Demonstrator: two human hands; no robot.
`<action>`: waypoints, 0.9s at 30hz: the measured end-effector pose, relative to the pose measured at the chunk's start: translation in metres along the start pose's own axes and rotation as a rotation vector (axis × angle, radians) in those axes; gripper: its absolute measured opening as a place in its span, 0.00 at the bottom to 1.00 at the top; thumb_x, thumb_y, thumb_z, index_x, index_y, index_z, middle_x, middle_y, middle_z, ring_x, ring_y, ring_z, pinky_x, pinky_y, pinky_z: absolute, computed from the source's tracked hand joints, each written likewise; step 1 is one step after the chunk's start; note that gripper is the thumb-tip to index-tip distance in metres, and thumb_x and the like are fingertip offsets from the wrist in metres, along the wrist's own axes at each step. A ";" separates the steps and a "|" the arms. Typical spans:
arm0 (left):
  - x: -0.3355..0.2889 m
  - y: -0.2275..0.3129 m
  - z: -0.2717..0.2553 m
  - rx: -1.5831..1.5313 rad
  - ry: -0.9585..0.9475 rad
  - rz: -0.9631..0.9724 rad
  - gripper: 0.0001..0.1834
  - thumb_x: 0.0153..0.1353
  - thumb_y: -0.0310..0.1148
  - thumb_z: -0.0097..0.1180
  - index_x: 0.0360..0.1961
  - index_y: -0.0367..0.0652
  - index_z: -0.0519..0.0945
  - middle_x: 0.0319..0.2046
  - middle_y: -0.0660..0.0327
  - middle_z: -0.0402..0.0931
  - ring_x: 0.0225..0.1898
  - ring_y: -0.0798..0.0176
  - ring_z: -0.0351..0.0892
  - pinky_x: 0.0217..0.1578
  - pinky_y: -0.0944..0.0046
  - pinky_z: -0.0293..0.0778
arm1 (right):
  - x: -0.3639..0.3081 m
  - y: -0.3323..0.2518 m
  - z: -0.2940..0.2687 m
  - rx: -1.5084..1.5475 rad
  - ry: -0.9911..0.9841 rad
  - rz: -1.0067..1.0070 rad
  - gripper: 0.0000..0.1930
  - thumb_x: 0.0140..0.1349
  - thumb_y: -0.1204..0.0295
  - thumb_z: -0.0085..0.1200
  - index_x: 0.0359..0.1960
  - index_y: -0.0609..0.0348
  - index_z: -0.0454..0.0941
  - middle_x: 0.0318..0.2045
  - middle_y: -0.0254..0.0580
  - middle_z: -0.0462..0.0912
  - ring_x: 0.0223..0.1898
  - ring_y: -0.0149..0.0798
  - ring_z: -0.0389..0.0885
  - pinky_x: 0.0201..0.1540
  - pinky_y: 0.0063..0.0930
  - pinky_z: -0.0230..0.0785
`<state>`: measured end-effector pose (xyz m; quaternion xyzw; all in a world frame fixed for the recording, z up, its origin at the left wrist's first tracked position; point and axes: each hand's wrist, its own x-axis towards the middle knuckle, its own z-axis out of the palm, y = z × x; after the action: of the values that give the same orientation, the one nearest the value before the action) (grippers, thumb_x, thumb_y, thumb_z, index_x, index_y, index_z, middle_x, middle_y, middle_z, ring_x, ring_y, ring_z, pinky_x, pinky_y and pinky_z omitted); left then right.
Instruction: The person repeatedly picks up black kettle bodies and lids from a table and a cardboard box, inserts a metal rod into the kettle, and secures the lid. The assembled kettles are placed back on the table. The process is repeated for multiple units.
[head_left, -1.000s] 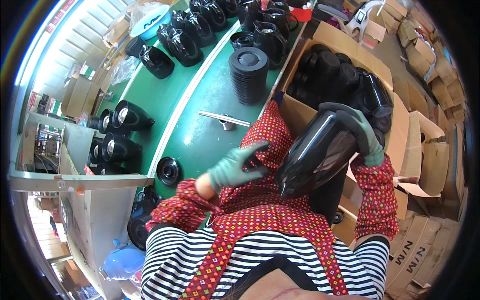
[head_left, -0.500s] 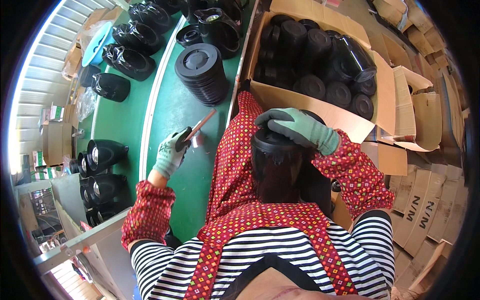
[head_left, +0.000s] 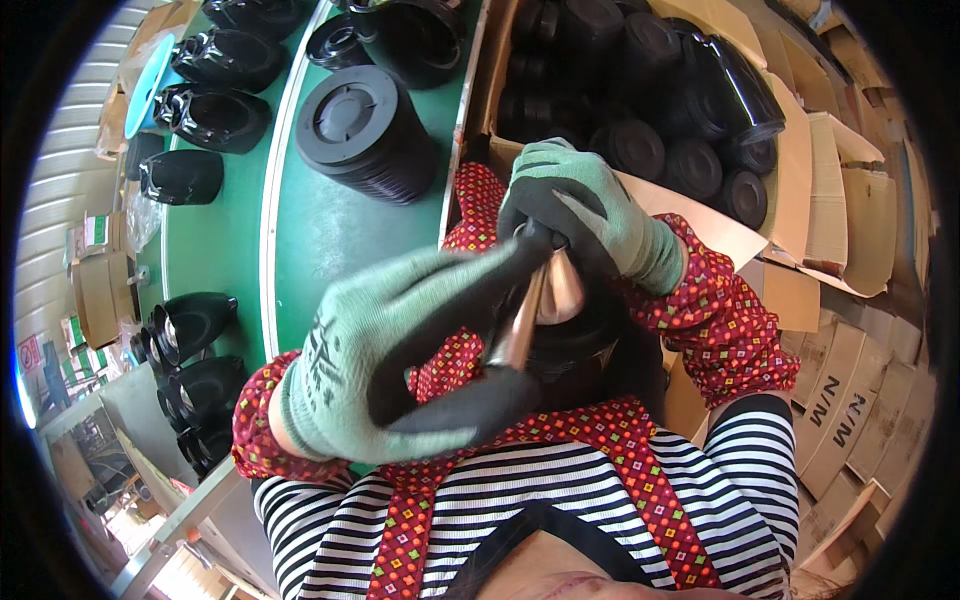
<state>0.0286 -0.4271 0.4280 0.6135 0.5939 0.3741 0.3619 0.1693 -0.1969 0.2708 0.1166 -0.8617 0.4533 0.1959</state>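
Observation:
My left hand (head_left: 360, 350), in a green-grey glove with black palm coating, has swung over my lap. Between its thumb and fingers is a thin copper-brown stick (head_left: 519, 328), blurred by motion. Just above it, my right hand (head_left: 580, 205), gloved alike, is closed with curled fingertips over the top of a black cylindrical container (head_left: 572, 350). What those fingertips grip is hidden. Beneath them shows a shiny copper-coloured patch (head_left: 562, 290) whose kind I cannot make out. The container stands upright against my red patterned apron (head_left: 590, 425).
Left is a green table (head_left: 330, 240) with a stack of black round lids (head_left: 365, 135). Black jug bodies (head_left: 215, 118) line its far side. A cardboard box (head_left: 690, 215) full of black cylinders stands ahead right, with flattened cartons (head_left: 845, 400) beside it.
My left hand has come from over the green table to the container, bringing the stick. My right hand's fingers, earlier flat on the container's top, are now curled. The view has shifted slightly.

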 end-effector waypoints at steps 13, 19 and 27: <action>0.081 0.005 0.124 0.531 0.010 0.081 0.29 0.54 0.41 0.69 0.58 0.43 0.82 0.48 0.54 0.79 0.51 0.46 0.77 0.58 0.44 0.69 | -0.009 -0.002 0.036 1.061 0.094 -0.123 0.15 0.81 0.66 0.46 0.56 0.64 0.78 0.64 0.56 0.75 0.54 0.41 0.80 0.61 0.35 0.74; 0.072 -0.005 0.116 0.310 0.018 0.139 0.31 0.50 0.42 0.71 0.57 0.47 0.84 0.48 0.54 0.77 0.51 0.46 0.76 0.55 0.41 0.70 | -0.015 0.004 0.042 1.021 0.053 0.016 0.17 0.78 0.61 0.50 0.54 0.60 0.83 0.64 0.52 0.79 0.73 0.50 0.65 0.77 0.48 0.53; 0.061 -0.028 0.098 0.040 -0.055 0.321 0.24 0.53 0.49 0.64 0.48 0.46 0.84 0.47 0.56 0.77 0.48 0.49 0.76 0.50 0.42 0.72 | -0.040 0.026 0.062 0.396 0.077 -0.110 0.19 0.71 0.74 0.58 0.61 0.64 0.73 0.59 0.55 0.75 0.66 0.62 0.72 0.71 0.53 0.64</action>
<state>0.1041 -0.3649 0.3596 0.7176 0.4854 0.3982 0.3014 0.1805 -0.2328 0.2017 0.1824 -0.7401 0.6065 0.2263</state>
